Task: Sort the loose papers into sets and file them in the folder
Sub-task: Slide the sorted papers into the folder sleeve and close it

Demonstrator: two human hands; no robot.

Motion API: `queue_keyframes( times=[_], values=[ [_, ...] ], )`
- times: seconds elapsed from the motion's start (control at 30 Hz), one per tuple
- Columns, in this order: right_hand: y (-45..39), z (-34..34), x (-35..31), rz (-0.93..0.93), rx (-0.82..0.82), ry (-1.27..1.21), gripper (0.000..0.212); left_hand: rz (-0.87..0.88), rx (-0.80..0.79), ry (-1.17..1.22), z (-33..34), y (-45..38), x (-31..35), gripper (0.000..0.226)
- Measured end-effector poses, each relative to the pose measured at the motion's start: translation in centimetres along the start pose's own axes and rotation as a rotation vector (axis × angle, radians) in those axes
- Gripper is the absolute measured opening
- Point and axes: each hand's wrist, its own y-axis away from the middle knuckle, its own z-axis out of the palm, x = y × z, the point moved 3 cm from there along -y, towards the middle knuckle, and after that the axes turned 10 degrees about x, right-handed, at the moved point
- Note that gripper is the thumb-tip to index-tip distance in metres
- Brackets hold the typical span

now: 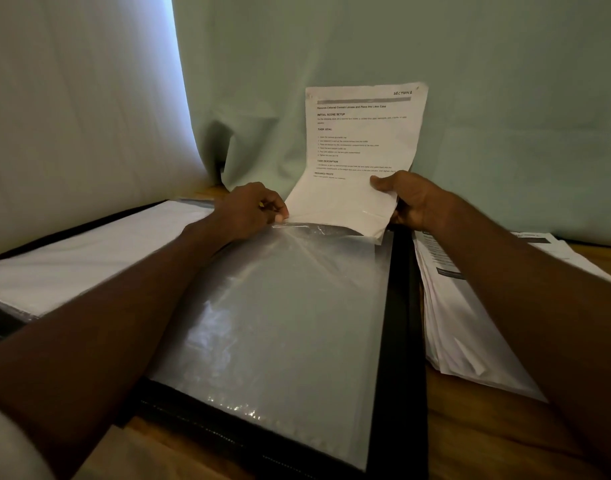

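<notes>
The right hand (413,199) is clamped on the sheet of paper (361,143), thumb on the printed face and fingers behind, near its lower right edge, while the left hand (252,211) is pinched shut on the lip of the clear plastic sleeve (283,306), holding the mouth open. Between the two grips the bottom edge of the sheet has entered the sleeve mouth, and the rest stands up above the grips, leaning toward the pale green curtain (401,46). The sheet is printed in black with bold headings and short numbered lines, a grey bar across the top and a section mark in the upper corner. It looks light and limp, bowing where it is held, so it would likely buckle if pushed from high up; taking it low, close to the sleeve mouth, and feeding it down in short strokes seems the safer way. The sleeve looks thin, glossy and slippery, so its lip probably needs a firm pinch. The sleeve runs toward the person from the grips, lying in the open black folder (399,323) on the wooden surface (487,438). Right of the right grip lies a fanned stack of loose papers (470,323); left of the left grip lies the folder's other page, white.
</notes>
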Motion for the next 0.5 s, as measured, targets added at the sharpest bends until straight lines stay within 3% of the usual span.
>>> queue_keyframes(
  times=[0.3,0.4,0.5],
  values=[
    [0.2,0.9,-1.3,-0.033,0.009,0.023,0.033,-0.070,0.106,-0.047,0.5,-0.3,-0.1,0.035],
    [0.0,1.3,-2.5,-0.157,0.076,0.137,0.033,-0.059,0.113,0.010,0.5,-0.2,0.0,0.026],
    [0.0,1.6,-2.9,-0.168,0.049,0.195,0.031,-0.037,0.140,0.022,0.2,-0.2,0.0,0.016]
  ],
)
